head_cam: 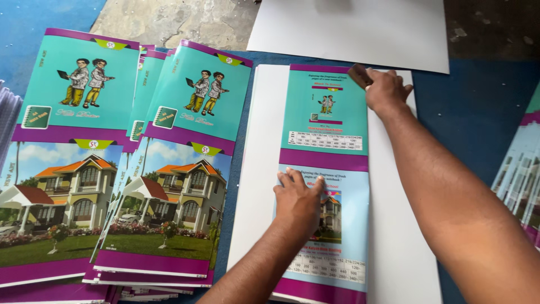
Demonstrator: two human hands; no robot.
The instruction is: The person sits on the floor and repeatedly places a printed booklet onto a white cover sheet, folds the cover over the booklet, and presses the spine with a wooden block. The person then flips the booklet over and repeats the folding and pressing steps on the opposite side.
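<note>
Your left hand [298,200] lies flat, fingers spread and gripping nothing, pressing down on the lower half of the printed cover [325,174]. Your right hand [385,90] is at about 1 o'clock from it, at the cover's top right corner, curled around a small brown block [358,74] that touches the cover's upper edge; only the block's end shows past your fingers.

The cover is a long teal, purple and light blue strip lying lengthwise, running from 12 o'clock down to 6 o'clock. Its upper half shows two small cartoon figures and a table of print, its lower half a house picture that your left hand partly hides. It lies on a white sheet [256,169], which shows bare on both sides of it.

At 12 o'clock, past your right hand, another white sheet [349,31] lies apart on the blue desk [478,107].

At 9 o'clock, well left of your left hand, there are fanned stacks of covers [185,169], face up, teal with cartoon figures above and house pictures below, with purple bands. At 3 o'clock, at the frame's right edge, the side of another pile [526,174] shows, too cropped to tell more
</note>
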